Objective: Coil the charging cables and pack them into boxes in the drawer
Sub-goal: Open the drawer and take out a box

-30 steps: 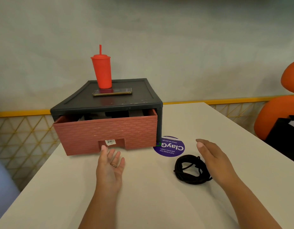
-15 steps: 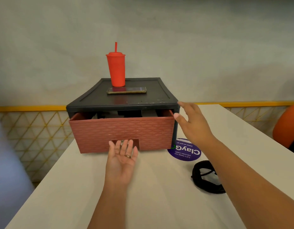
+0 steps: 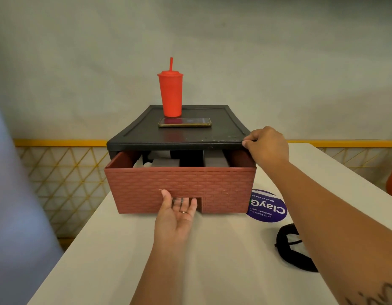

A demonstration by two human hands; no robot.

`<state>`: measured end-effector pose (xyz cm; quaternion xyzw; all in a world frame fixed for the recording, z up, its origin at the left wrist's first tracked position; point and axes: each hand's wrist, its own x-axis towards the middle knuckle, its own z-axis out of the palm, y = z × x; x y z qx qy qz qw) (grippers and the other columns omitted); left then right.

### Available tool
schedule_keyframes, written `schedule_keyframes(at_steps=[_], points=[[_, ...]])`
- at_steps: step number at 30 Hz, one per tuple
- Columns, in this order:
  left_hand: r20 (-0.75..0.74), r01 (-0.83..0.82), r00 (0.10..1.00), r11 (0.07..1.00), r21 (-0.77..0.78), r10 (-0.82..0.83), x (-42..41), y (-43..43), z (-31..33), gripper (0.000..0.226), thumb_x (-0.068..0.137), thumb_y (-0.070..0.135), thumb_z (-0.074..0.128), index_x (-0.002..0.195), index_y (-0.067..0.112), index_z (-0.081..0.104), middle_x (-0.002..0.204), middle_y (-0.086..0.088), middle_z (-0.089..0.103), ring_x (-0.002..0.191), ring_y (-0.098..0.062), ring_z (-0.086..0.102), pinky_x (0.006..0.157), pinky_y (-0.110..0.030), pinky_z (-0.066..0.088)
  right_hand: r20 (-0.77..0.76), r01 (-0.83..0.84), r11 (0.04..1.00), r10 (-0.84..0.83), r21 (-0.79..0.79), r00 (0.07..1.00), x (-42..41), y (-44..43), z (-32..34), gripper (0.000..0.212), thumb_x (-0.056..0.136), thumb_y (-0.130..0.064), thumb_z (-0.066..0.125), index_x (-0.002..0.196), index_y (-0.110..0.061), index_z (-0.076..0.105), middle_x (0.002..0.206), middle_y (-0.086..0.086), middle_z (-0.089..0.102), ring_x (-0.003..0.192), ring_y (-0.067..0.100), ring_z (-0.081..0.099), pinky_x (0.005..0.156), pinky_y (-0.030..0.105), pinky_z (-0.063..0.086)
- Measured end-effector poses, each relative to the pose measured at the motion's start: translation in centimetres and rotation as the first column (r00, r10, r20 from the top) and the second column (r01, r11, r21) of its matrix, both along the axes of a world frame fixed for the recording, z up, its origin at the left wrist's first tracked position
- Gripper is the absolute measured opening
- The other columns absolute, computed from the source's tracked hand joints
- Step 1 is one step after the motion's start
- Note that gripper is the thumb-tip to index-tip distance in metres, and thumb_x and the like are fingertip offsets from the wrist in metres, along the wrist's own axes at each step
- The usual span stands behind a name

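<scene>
— Where is the left hand (image 3: 177, 214)?
— Palm up. Its fingers (image 3: 182, 202) are hooked into the handle notch of the brick-patterned red-brown plastic drawer (image 3: 182, 186), with the thumb on the front. The drawer stands partly out, and grey boxes (image 3: 166, 162) lie inside it, beyond those fingers.
— And the right hand (image 3: 265, 144)?
— Its fingers (image 3: 256, 134) clasp the front right corner of the black plastic cabinet (image 3: 146, 135). On top, to their left, stand a red lidded tumbler with a straw (image 3: 171, 93) and a dark phone (image 3: 184, 122).
— The cable?
— The coiled black cable (image 3: 287, 249) lies on the white desk (image 3: 124, 249), nearer the person than the right fingers and partly under the forearm. It is near a round purple sticker (image 3: 267, 208).
</scene>
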<state>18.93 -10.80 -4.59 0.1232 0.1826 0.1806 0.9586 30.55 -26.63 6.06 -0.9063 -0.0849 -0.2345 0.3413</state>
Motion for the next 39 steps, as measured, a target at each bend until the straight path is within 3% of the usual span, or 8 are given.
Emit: schedule_keyframes(at_steps=[9, 15, 20, 23, 26, 29, 35, 39], points=[[-0.007, -0.008, 1.000, 0.999, -0.031, 0.008, -6.9, -2.0, 0.3, 0.026, 0.090, 0.032, 0.052, 0.094, 0.008, 0.058, 0.080, -0.005, 0.061, 0.081, -0.018, 0.061, 0.068, -0.048, 0.054, -0.094, -0.015, 0.999, 0.011, -0.047, 0.996, -0.3, 0.0, 1.4, 0.012, 0.086, -0.021, 0.064, 0.092, -0.016, 0.073, 0.096, 0.009, 0.070, 0.078, 0.019, 0.053, 0.070, 0.026, 0.040], [-0.014, 0.019, 1.000, 1.000, -0.013, -0.019, -11.9, -3.2, 0.1, 0.028, 0.072, 0.031, 0.058, 0.088, 0.008, 0.059, 0.071, -0.005, 0.062, 0.069, -0.018, 0.062, 0.068, -0.045, 0.055, -0.099, -0.011, 0.998, 0.005, -0.068, 0.995, -0.6, 0.1, 1.3, 0.016, 0.088, -0.019, 0.060, 0.097, -0.014, 0.072, 0.101, 0.011, 0.069, 0.083, 0.024, 0.057, 0.071, 0.027, 0.040], [-0.220, 0.093, 0.974, 0.981, 0.173, -0.054, -14.8, -2.8, -0.4, 0.022, 0.077, 0.028, 0.063, 0.086, 0.008, 0.058, 0.073, -0.006, 0.066, 0.069, -0.017, 0.064, 0.056, -0.033, 0.058, -0.150, -0.042, 0.984, 0.016, -0.173, 0.989, -1.3, 0.1, 1.8, 0.024, 0.087, -0.016, 0.056, 0.106, -0.010, 0.068, 0.111, 0.012, 0.065, 0.099, 0.032, 0.059, 0.077, 0.030, 0.043], [-0.430, 0.206, 0.885, 0.674, 0.709, 0.181, -16.5, -1.4, 0.2, 0.014, 0.073, 0.021, 0.078, 0.076, 0.015, 0.065, 0.066, 0.004, 0.064, 0.061, -0.011, 0.057, 0.055, -0.021, 0.042, -0.157, -0.052, 0.924, -0.009, -0.379, 0.988, -2.4, 1.2, 2.6, 0.030, 0.085, -0.020, 0.054, 0.112, -0.011, 0.063, 0.115, 0.012, 0.060, 0.103, 0.033, 0.055, 0.088, 0.037, 0.042], [-0.116, 0.048, 0.812, 0.132, 0.990, 0.572, -18.4, 0.3, 2.8, 0.011, 0.076, 0.029, 0.074, 0.073, 0.027, 0.063, 0.082, 0.011, 0.064, 0.076, 0.000, 0.058, 0.063, -0.013, 0.037, -0.038, -0.109, 0.935, 0.102, -0.337, 0.994, -4.3, 3.6, 3.2, 0.035, 0.086, -0.022, 0.052, 0.120, -0.020, 0.059, 0.125, 0.010, 0.055, 0.112, 0.033, 0.052, 0.095, 0.039, 0.041], [0.145, -0.048, 0.759, -0.167, 0.985, 0.635, -18.5, 2.6, 5.8, 0.021, 0.075, 0.040, 0.068, 0.090, 0.036, 0.055, 0.096, 0.023, 0.048, 0.090, -0.002, 0.050, 0.075, -0.021, 0.039, -0.157, -0.450, 0.869, 0.425, -0.207, 0.892, -6.3, 7.1, 3.9, 0.026, 0.086, -0.021, 0.058, 0.111, -0.017, 0.065, 0.117, 0.002, 0.063, 0.108, 0.022, 0.058, 0.081, 0.024, 0.044], [-0.072, 0.128, 0.777, -0.046, 0.991, 0.625, -15.3, 6.4, 6.9, 0.078, 0.076, 0.041, 0.068, 0.143, 0.028, 0.030, 0.140, 0.007, 0.040, 0.130, -0.017, 0.038, 0.103, -0.038, 0.036, -0.623, -0.688, 0.714, 0.481, -0.130, 0.617, -6.1, 13.2, 0.2, 0.038, 0.090, -0.036, 0.056, 0.124, -0.020, 0.057, 0.131, 0.004, 0.053, 0.113, 0.021, 0.050, 0.087, 0.031, 0.045], [-0.090, 0.259, 0.788, -0.196, 0.946, 0.610, -14.9, 6.6, 5.0, 0.075, 0.068, 0.058, 0.061, 0.134, 0.026, 0.044, 0.132, 0.007, 0.045, 0.119, -0.017, 0.048, 0.097, -0.039, 0.044, -0.791, -0.639, 0.758, 0.308, -0.132, 0.528, -4.9, 14.4, -3.1, 0.066, 0.090, -0.047, 0.052, 0.145, -0.021, 0.026, 0.152, 0.004, 0.027, 0.135, 0.029, 0.031, 0.103, 0.043, 0.035]])
